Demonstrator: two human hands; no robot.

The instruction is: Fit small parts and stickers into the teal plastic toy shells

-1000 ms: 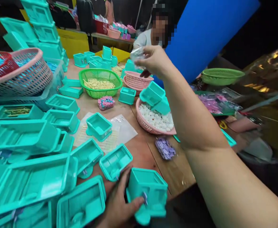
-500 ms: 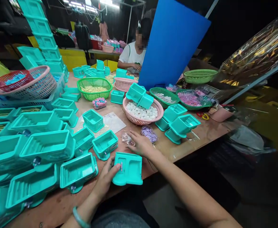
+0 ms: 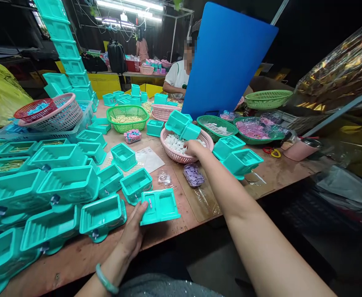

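My left hand [image 3: 135,220] grips a teal plastic box [image 3: 161,206] by its left edge, thumb on top. The box is held tilted above the table's front edge, its face with two recessed panels and a small pale piece turned up. My right hand [image 3: 193,149] reaches into a pink basket [image 3: 181,158] of small white pieces [image 3: 174,142]. Its fingers are bent down among the pieces, and the fingertips are partly hidden. Two teal boxes [image 3: 181,123] rest on that basket's back rim. Below it lie a tray of purple pieces [image 3: 193,175] and a small clear packet [image 3: 164,177].
Many teal boxes [image 3: 68,181] crowd the left, with a tall stack [image 3: 72,66] behind. A green basket [image 3: 128,126] holds yellowish pieces. On the right stand more teal boxes [image 3: 243,161], scissors [image 3: 272,152] and a pink cup [image 3: 301,150]. A blue board [image 3: 227,62] partly hides a co-worker [image 3: 176,76].
My right hand has moved from the clear packet forward into the pink basket of white pieces. My left hand still holds the teal box, now tilted flatter. The view has shifted slightly.
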